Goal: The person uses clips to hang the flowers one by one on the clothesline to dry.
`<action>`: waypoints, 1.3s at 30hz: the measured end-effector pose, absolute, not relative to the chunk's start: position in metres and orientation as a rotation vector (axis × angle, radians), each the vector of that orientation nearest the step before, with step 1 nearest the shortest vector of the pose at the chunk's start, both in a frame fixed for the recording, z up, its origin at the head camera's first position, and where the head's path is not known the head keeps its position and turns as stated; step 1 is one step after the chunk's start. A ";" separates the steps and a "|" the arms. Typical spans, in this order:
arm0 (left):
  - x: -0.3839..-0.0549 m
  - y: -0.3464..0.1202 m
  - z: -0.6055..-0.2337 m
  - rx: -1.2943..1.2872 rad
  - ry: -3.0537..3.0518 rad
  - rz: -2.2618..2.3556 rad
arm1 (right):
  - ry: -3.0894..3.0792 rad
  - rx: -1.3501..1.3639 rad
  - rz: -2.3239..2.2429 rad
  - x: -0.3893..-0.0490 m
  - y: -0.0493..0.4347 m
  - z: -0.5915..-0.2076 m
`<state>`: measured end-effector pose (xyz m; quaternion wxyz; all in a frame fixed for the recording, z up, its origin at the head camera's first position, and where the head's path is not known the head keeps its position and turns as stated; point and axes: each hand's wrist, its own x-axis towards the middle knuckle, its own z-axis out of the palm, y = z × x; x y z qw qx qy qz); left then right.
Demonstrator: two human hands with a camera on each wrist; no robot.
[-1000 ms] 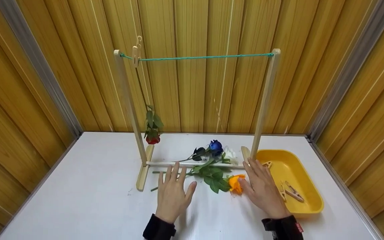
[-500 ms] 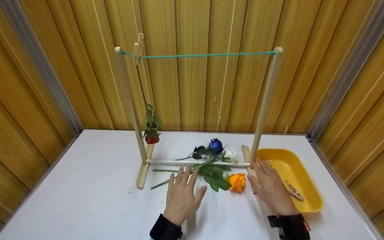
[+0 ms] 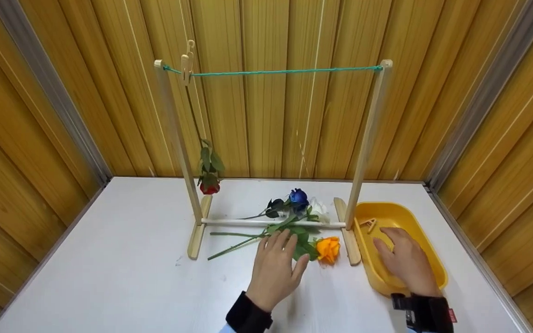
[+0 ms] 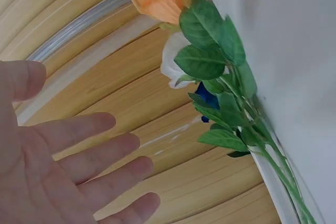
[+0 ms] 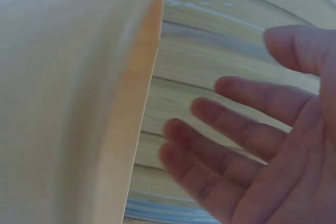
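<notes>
**Line frame with one hung rose, loose flowers and a peg tray**

On the white table, a wooden frame stands on two crosswise feet, presumably so placed to keep its posts from tipping near or far; a low white crossbar joins them. The green cord runs between the post tops, high enough for a long stem to hang beneath it. To the right sits the yellow tray, its walls apparently serving to keep small parts together.

The left hand reaches over the leaves of the orange rose, fingers extended and gripping nothing. The right hand is above the tray, fingers loosely bent and holding nothing visible.

The red rose hangs head down at the left, held by its stem end. The orange rose lies near the crossbar; the blue rose and white flower have their heads on its far side.

One peg clips the red rose's stem to the cord; another peg lies in the tray's left part.
</notes>
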<state>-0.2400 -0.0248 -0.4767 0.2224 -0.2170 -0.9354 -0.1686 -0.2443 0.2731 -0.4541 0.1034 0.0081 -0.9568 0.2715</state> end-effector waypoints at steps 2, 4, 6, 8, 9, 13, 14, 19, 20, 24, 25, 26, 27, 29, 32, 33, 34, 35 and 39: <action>-0.240 -0.016 -0.475 -0.624 -2.566 -0.465 | -2.890 -0.030 0.789 -0.245 0.281 -0.452; -0.239 -0.008 -0.474 -0.643 -2.556 -0.458 | -2.953 -0.084 0.810 -0.245 0.288 -0.451; -0.239 0.000 -0.474 -0.662 -2.555 -0.458 | -3.008 -0.133 0.840 -0.247 0.293 -0.450; -0.238 0.007 -0.475 -0.684 -2.564 -0.449 | -3.052 -0.170 0.861 -0.248 0.297 -0.451; -0.238 0.011 -0.475 -0.695 -2.571 -0.447 | -3.073 -0.185 0.867 -0.248 0.298 -0.451; -0.236 0.024 -0.477 -0.747 -2.581 -0.425 | -3.150 -0.212 0.840 -0.250 0.298 -0.454; -0.235 0.027 -0.477 -0.760 -2.584 -0.418 | -3.168 -0.211 0.839 -0.250 0.298 -0.455; -0.232 0.039 -0.481 -0.827 -2.584 -0.405 | -3.233 -0.213 0.829 -0.252 0.296 -0.458; -0.231 0.040 -0.482 -0.839 -2.584 -0.395 | -3.249 -0.227 0.828 -0.252 0.296 -0.459; -0.229 0.045 -0.483 -0.865 -2.602 -0.348 | -3.304 -0.258 0.797 -0.254 0.296 -0.463; -0.229 0.045 -0.483 -0.865 -2.617 -0.346 | -3.314 -0.263 0.789 -0.255 0.296 -0.465; -0.229 0.045 -0.483 -0.863 -2.633 -0.346 | -3.322 -0.268 0.790 -0.256 0.296 -0.466; -0.228 0.044 -0.483 -0.861 -2.645 -0.348 | -3.326 -0.275 0.790 -0.256 0.296 -0.467; -0.229 0.042 -0.483 -0.850 -2.662 -0.355 | -3.337 -0.288 0.796 -0.257 0.296 -0.469; -0.229 0.039 -0.481 -0.831 -2.642 -0.388 | -3.345 -0.275 0.793 -0.258 0.297 -0.472; -0.229 0.038 -0.480 -0.827 -2.629 -0.395 | -3.347 -0.270 0.789 -0.259 0.297 -0.473; -0.229 0.037 -0.480 -0.822 -2.620 -0.403 | -3.349 -0.262 0.785 -0.259 0.297 -0.474; -0.229 0.036 -0.479 -0.819 -2.610 -0.411 | -3.349 -0.256 0.782 -0.259 0.297 -0.475; -0.229 0.033 -0.477 -0.806 -2.615 -0.422 | -3.360 -0.258 0.759 -0.261 0.296 -0.477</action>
